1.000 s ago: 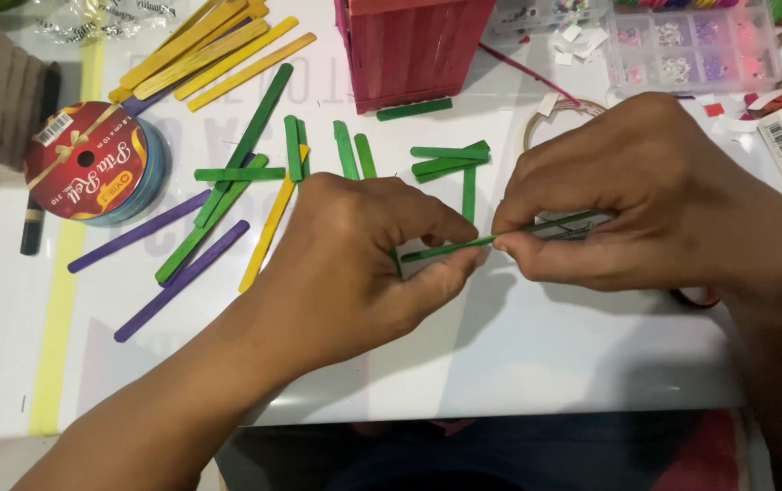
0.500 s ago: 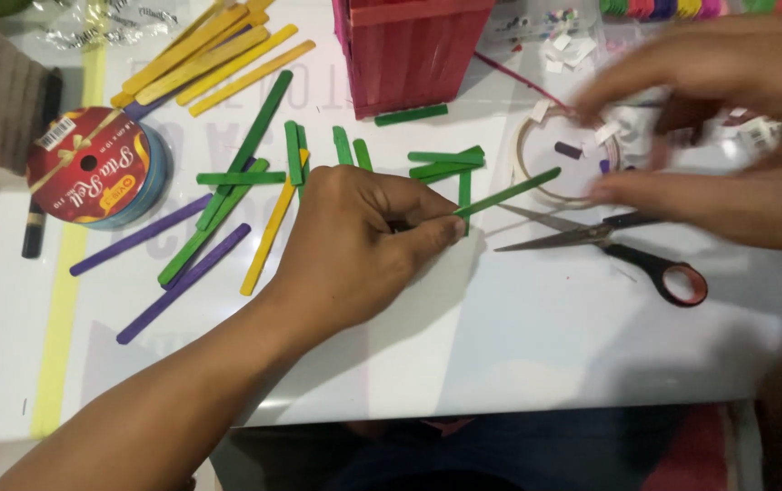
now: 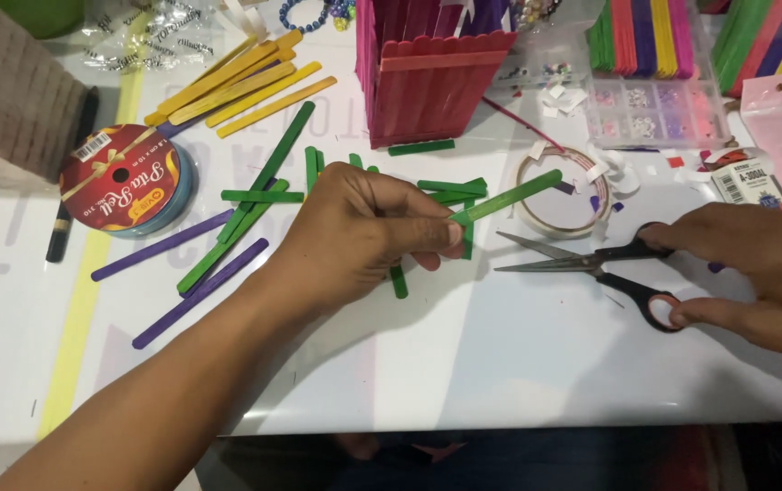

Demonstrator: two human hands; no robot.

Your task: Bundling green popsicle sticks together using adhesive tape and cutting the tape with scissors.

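Surface: white glossy counter (image 3: pixel 518 364), brightly lit, with a yellow tape line (image 3: pixel 91 273) running along its left part; faint grey lettering shows through the top. Below the near edge the view is dark.

Held item: green craft stick (image 3: pixel 509 196), flat, narrow, round-ended, tilted up to the right above the counter. The left hand (image 3: pixel 363 236) pinches its lower end between thumb and fingers (image 3: pixel 441 238), closed tight on it; the free end reaches over the tape ring (image 3: pixel 562 218).

Second item: scissors (image 3: pixel 604 268), black handles with a red lining, blades slightly parted and pointing left, lying flat on the counter. The right hand (image 3: pixel 763 273) rests on the handles, fingers curled loosely over the loops; whether it grips them cannot be told.

Also on the counter:
- loose green sticks (image 3: pixel 263 195), some crossed, behind and beneath the left hand
- two purple sticks (image 3: pixel 200 293), near the left forearm
- yellow sticks (image 3: pixel 245 86), in a fan at the far left
- red stick-built box (image 3: pixel 436 77), upright at the far centre
- ribbon spool (image 3: pixel 123 182), red label, at the left
- clear bead organiser (image 3: pixel 654 109), far right
- black pen (image 3: pixel 68 214), beside the spool
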